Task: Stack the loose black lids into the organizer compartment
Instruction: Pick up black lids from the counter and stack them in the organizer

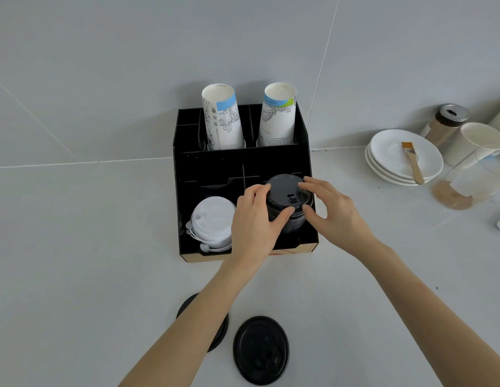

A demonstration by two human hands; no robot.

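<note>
A black organizer point(184, 191) stands against the wall. In its front right compartment sits a stack of black lids point(288, 196). My left hand point(254, 222) grips the stack's left side, thumb across the front. My right hand point(330, 210) holds its right side, fingertips on the top lid's rim. One loose black lid point(261, 350) lies on the counter near me. A second loose black lid point(215, 333) lies to its left, mostly hidden under my left forearm.
White lids point(212, 224) fill the front left compartment. Two paper cup stacks point(222, 118) point(276, 115) stand in the back slots. To the right are stacked white plates point(388, 155) with a brush point(412, 162), a shaker jar point(444, 124) and white cups point(475, 143).
</note>
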